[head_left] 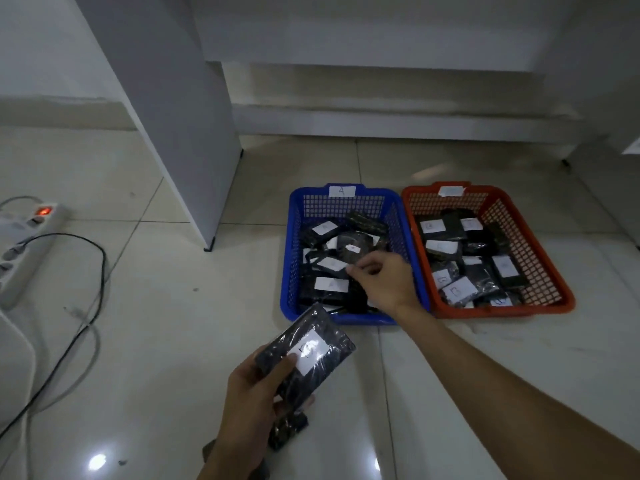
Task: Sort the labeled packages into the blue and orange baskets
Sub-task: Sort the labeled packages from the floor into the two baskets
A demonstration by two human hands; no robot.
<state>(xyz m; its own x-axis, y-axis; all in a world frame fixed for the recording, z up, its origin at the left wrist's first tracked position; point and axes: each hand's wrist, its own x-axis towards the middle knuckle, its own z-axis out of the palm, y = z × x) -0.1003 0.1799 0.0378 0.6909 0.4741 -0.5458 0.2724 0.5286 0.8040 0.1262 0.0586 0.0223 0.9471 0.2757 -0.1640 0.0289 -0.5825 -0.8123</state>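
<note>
The blue basket (290, 258), tagged "A" on its far rim, holds several black packages with white labels. To its right stands the orange basket (554, 271), which also holds several labeled packages. My right hand (384, 282) hovers over the blue basket, its fingertips at the near edge of a tilted package (353, 247); whether it grips that package is unclear. Nearer to me, my left hand (252, 393) holds up a black labeled package (308, 351), label facing up. Another black package (287, 433) shows partly beneath that hand.
A white power strip (20, 244) with a lit red switch lies at the far left, and cables (93, 282) trail from it across the glossy tiled floor. A white furniture panel (187, 140) stands left of the baskets. A low white ledge runs behind them.
</note>
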